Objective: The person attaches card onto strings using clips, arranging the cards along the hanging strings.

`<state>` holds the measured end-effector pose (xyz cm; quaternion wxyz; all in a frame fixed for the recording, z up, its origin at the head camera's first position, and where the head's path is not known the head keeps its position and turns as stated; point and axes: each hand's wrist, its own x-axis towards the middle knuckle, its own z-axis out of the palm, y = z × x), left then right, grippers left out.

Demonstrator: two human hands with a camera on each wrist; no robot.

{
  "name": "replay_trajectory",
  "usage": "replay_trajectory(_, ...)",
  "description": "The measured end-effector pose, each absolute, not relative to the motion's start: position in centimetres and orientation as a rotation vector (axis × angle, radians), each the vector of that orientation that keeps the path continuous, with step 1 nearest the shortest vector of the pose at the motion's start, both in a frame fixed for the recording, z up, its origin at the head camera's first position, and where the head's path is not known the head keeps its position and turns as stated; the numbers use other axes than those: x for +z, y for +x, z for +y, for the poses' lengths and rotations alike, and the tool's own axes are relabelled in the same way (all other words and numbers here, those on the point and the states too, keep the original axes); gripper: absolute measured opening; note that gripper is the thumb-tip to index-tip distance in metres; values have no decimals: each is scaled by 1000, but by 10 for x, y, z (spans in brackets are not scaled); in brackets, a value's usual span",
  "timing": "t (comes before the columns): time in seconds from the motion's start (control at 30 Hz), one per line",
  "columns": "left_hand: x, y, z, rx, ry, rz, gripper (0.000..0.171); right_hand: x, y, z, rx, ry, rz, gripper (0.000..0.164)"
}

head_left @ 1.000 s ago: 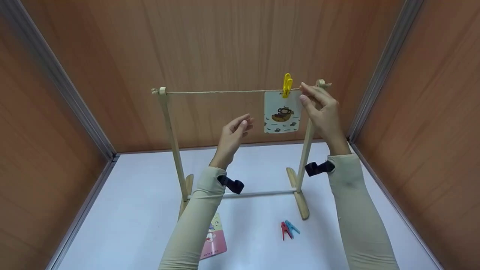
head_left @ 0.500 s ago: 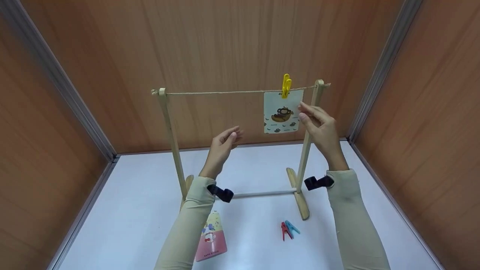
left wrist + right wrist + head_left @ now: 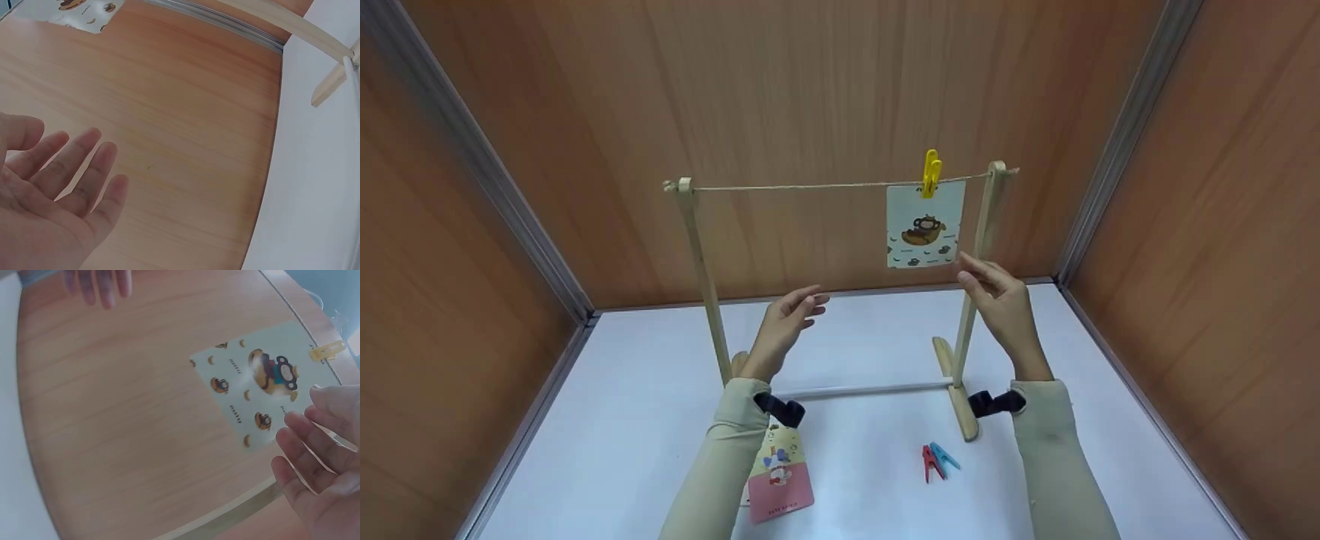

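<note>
Monkey card [image 3: 924, 232], one, right of upper centre in head view; hung from string [image 3: 810, 187] by yellow clothespin [image 3: 931, 175]. Right hand [image 3: 1003, 311], near card's lower right corner, and left hand [image 3: 780, 330], mid-frame: apart, fingers relaxed. Lower frame: pink-and-yellow card [image 3: 781, 484]; red clothespin [image 3: 928, 459]; blue clothespin [image 3: 946, 456].
</note>
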<state>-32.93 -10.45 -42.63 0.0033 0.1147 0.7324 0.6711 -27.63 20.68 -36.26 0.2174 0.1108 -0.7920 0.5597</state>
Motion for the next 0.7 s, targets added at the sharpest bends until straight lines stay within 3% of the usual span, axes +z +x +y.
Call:
replay_trajectory(0.3, -457, -321, -123, 2082, 288, 2291, 36, -423, -282, 215, 1690, 263, -2145, 37)
replay_trajectory(0.7, -496, -309, -143, 1973, 268, 2246, 36, -465, -269, 218, 1795, 121, -2268, 37)
